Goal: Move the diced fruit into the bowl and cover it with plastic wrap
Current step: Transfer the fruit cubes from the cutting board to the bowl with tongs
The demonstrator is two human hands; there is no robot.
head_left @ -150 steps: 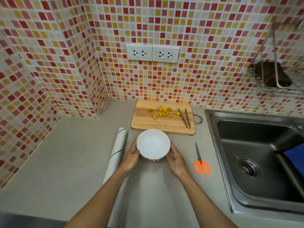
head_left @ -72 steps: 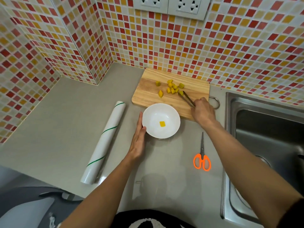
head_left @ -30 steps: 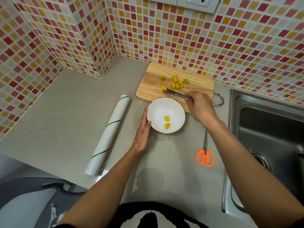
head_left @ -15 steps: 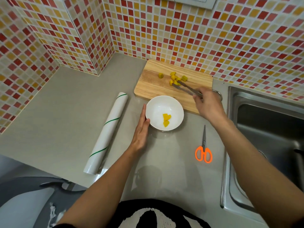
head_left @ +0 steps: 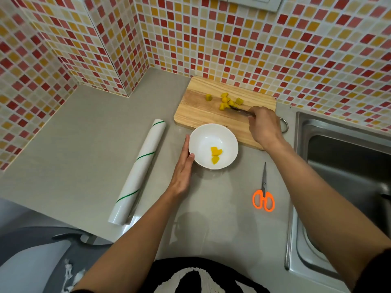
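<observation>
Three mango cubes (head_left: pixel 215 154) now lie in the white bowl (head_left: pixel 229 140), steadied by flat left hand (head_left: pixel 182 172); right hand (head_left: pixel 263 126) pinching tongs (head_left: pixel 239 109) returns to cubes on cutting board (head_left: pixel 196 115) at twelve o'clock.

Bowl (head_left: pixel 213 132) before the board (head_left: pixel 196 111) — roll (head_left: pixel 137 170) left, scissors (head_left: pixel 263 195) right.

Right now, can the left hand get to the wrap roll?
Probably yes. The left hand rests open against the bowl, holding nothing, and the roll lies just beside it with only bare counter between.
</observation>
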